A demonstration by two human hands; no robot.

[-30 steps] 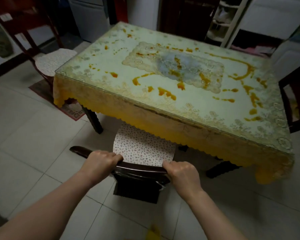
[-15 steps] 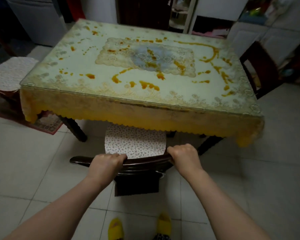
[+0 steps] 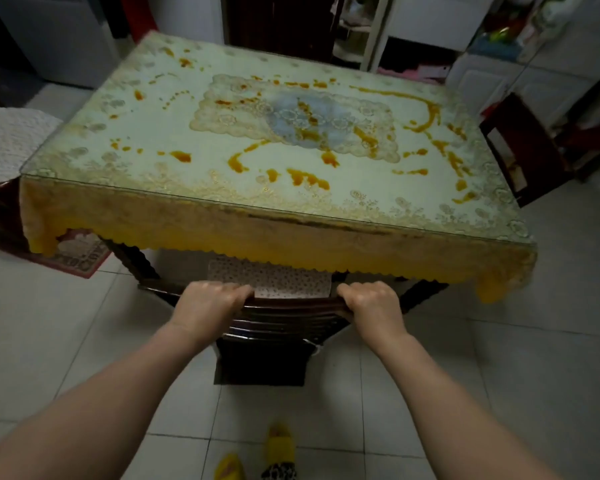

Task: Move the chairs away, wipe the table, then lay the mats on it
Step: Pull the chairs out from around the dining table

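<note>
Near chair [image 3: 278, 315] at the table [image 3: 291, 237], seen from the head camera. The chair stands on the near side of the table, its patterned seat [image 3: 271, 280] mostly tucked beneath the yellow cloth fringe [image 3: 257, 244] and its dark back rail facing the person. The rail's long axis runs left to right, parallel to the table's near edge and square to the person's line of pull.

The left hand [image 3: 210, 301] grips the rail left of centre, fingers curled over its top; the right hand [image 3: 369, 301] grips it right of centre in the same manner. Both hands lie about equally near the table and hold nothing else. Both forearms reach forward and converge slightly on the rail, wrists low.

Judgement: the step in hand is drawing this chair away from the table, toward the person's slippers [image 3: 279, 448]. With the seat partly under the fringe, a straight backward pull, kept even between the hands, should clear it without twisting.

A second chair [image 3: 523, 150] stands at the table's right side and a third [image 3: 11, 143], with a white cushion, at its left. Orange spills [image 3: 305, 178] lie across the tabletop, not yet wiped. No mats are visible.
</note>
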